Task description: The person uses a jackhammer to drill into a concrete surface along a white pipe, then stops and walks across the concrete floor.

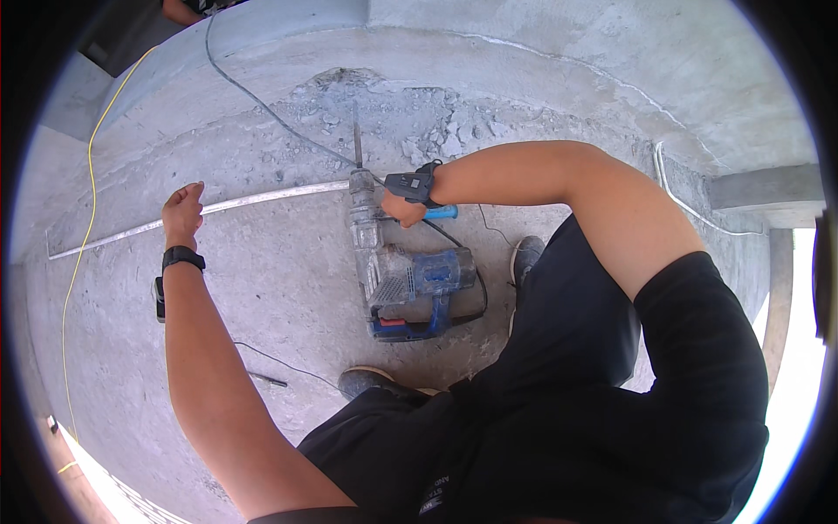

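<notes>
A blue and grey demolition hammer (410,275), coated in dust, lies on the concrete floor in front of me. Its long chisel bit (357,135) points away from me toward the wall. My right hand (404,210) is curled closed over the blue side handle (443,212), where the power cable (447,233) also passes. What its fingers grip is hidden. My left hand (183,212) hangs apart from the hammer, left of it, with fingers curled in and nothing visible in them. Behind it runs a long whitish strip (271,197).
Broken concrete rubble (441,122) lies along the wall's foot. A grey cable (262,103) comes from the far left, and a yellow cord (91,175) runs down the left side. A dark pen-like rod (267,380) lies near my foot. Part of another person (182,10) shows at the top.
</notes>
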A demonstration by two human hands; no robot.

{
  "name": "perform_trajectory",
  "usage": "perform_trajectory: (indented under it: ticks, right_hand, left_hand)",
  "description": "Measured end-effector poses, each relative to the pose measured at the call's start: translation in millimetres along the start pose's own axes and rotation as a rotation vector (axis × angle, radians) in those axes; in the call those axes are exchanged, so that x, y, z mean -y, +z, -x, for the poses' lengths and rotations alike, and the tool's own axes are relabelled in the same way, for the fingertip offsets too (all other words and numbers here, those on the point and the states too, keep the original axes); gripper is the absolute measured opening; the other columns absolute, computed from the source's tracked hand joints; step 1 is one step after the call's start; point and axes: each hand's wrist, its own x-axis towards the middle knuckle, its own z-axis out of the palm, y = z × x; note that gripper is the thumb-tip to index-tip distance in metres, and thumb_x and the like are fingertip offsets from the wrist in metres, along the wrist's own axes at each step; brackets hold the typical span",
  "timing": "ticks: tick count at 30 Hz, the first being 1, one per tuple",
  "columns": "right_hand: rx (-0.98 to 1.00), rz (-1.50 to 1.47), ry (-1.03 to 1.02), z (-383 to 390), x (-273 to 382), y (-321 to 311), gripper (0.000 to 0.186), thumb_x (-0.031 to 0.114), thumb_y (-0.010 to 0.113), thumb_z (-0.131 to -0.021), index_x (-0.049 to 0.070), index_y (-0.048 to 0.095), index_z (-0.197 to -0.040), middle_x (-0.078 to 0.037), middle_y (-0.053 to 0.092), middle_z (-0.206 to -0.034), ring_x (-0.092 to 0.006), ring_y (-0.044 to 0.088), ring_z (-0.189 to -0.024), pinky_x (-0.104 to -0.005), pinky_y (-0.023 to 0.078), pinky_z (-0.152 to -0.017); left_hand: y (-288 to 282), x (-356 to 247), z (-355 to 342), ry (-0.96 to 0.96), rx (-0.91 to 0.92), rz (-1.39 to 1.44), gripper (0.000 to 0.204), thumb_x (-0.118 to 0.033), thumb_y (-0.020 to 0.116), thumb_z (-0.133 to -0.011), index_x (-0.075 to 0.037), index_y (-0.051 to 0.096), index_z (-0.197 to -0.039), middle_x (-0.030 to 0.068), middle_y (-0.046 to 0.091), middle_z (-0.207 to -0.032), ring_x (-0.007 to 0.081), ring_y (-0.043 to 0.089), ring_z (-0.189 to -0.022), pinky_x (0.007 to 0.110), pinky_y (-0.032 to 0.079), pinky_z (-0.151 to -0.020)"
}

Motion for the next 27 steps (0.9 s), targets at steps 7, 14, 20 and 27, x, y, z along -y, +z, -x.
perform_trajectory:
  ticks: [7, 14, 20, 27]
  right_hand:
    - [0.006, 0.004, 0.000, 0.3, -1.5, -0.8, 0.031, 0.031, 0.060, -0.065, 0.001, 0.064, -0.073, -0.018, 0.061, -0.074, -0.0321, 0.059, -0.071, -0.0401, 0.046, -0.066]
    - [0.017, 0.006, 0.000, 0.9, -2.6, -0.5, 0.031, 0.031, 0.060, -0.065, 0.001, 0.064, -0.073, -0.017, 0.061, -0.075, -0.0318, 0.059, -0.072, -0.0399, 0.046, -0.066]
    - [0.018, 0.010, -0.004, 3.1, -2.9, -3.1, 0.031, 0.031, 0.060, -0.065, 0.001, 0.064, -0.073, -0.017, 0.061, -0.075, -0.0316, 0.059, -0.072, -0.0397, 0.046, -0.067]
    - [0.024, 0.015, 0.007, 5.0, -1.6, -4.8, 0.032, 0.031, 0.060, -0.065, 0.001, 0.064, -0.074, -0.017, 0.061, -0.076, -0.0313, 0.060, -0.073, -0.0395, 0.046, -0.068]
  left_hand:
    - [-0.5, -2.6, 3.0, -0.019, -0.006, 0.013, 0.025, -0.028, 0.065, -0.071, -0.009, 0.060, -0.087, -0.0039, 0.048, -0.062, 0.0052, 0.043, -0.053, 0.020, 0.032, -0.044]
    - [0.3, -5.2, 4.6, -0.009, -0.005, 0.006, 0.025, -0.027, 0.064, -0.071, -0.009, 0.060, -0.086, -0.0041, 0.048, -0.061, 0.0051, 0.043, -0.052, 0.020, 0.032, -0.044]
    - [-4.6, -0.7, -2.1, -0.042, 0.042, -0.065, 0.025, -0.032, 0.062, -0.073, -0.015, 0.060, -0.091, -0.0079, 0.050, -0.071, 0.0036, 0.046, -0.061, 0.019, 0.037, -0.051]
    - [0.1, -5.3, 5.3, -0.014, -0.011, -0.005, 0.023, -0.028, 0.064, -0.071, -0.010, 0.060, -0.085, -0.0048, 0.048, -0.062, 0.0047, 0.043, -0.054, 0.019, 0.033, -0.046]
